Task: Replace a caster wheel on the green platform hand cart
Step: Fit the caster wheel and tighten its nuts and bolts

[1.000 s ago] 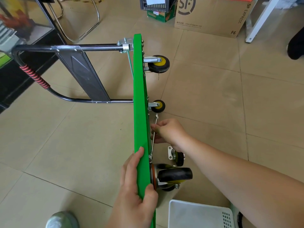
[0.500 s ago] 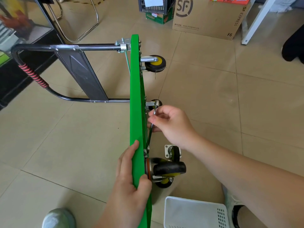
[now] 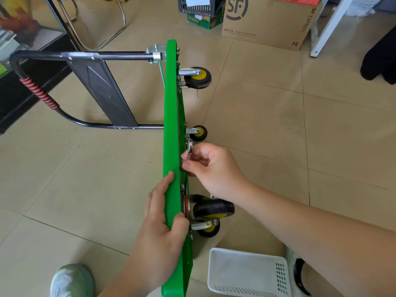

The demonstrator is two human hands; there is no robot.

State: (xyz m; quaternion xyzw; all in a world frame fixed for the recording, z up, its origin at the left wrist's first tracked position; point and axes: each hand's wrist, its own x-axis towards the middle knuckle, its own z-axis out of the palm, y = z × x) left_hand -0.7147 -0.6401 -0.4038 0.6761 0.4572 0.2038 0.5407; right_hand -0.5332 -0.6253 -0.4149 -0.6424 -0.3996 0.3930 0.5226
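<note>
Green cart (image 3: 171, 116) stood on edge, underside w/ black-yellow casters (image 3: 198, 77) facing right, silver wrench (image 3: 189, 150) by underside

On the tiled floor (image 3: 278, 136) a white perforated basket (image 3: 246, 273) lies nearer than the fingers (image 3: 192, 166); a printed cardboard box (image 3: 267, 24) stands well beyond them.

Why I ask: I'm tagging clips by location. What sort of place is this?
Likely an office or storeroom indoors, not a workshop: beige tiled floor, an SF Express shipping carton beside a dark plastic crate, and a chrome chair frame.
</note>
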